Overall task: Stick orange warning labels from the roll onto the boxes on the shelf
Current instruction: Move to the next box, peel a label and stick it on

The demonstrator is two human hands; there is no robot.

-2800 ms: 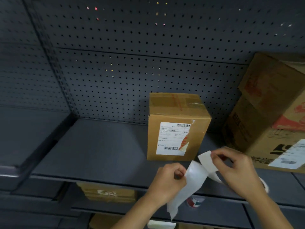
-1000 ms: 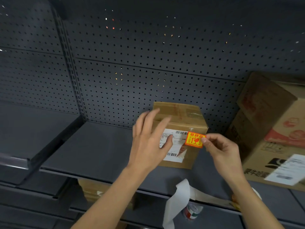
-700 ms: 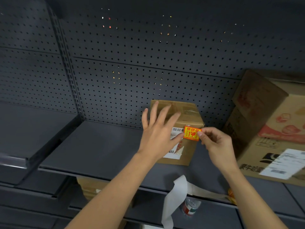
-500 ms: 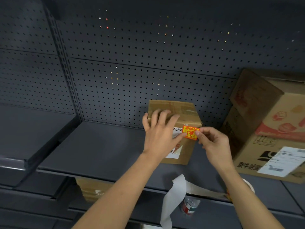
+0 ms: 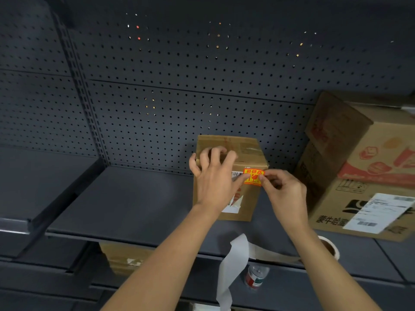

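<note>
A small brown cardboard box (image 5: pixel 247 200) with a white shipping label stands on the dark grey shelf (image 5: pixel 125 205). An orange warning label (image 5: pixel 253 176) lies against the box's front, near its upper right corner. My right hand (image 5: pixel 283 187) pinches the label's right edge. My left hand (image 5: pixel 215 176) rests over the box's upper front edge, its thumb touching the label's left side. The label roll (image 5: pixel 330 248) sits at the shelf's front edge by my right forearm, and its white backing strip (image 5: pixel 233 261) hangs down over the edge.
Two larger cardboard boxes (image 5: pixel 363 167) are stacked at the right of the shelf. A perforated dark back panel (image 5: pixel 179 86) rises behind. On the lower shelf sit another carton (image 5: pixel 121 257) and a small can (image 5: pixel 256 277).
Both hands left the backing strip and rose to the small box. My right hand brought the orange label to the box front; my left hand settled onto the box's top edge.
</note>
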